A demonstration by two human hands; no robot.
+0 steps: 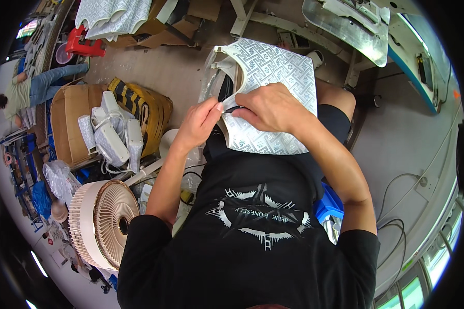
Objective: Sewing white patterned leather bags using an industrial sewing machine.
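On my lap lies a white handbag (278, 98) with a grey-blue lattice pattern, its opening and white trim turned to the left. My left hand (198, 119) is closed in a pinch at the edge of the opening. My right hand (269, 109) is closed round a small dark tool (233, 109), whose tip reaches toward the left fingertips; its kind is mostly hidden by the fingers. White handle loops (222, 63) show at the bag's upper left corner. Clear plastic film (207, 82) lies beside the opening.
At left, several patterned bags (111, 136) are piled by a cardboard box (69, 118) and a black-and-yellow sack (152, 113). A fan (100, 224) stands near my left arm. Patterned panels (113, 20) lie at the back. A machine table (348, 31) stands far right. Another person (31, 92) is far left.
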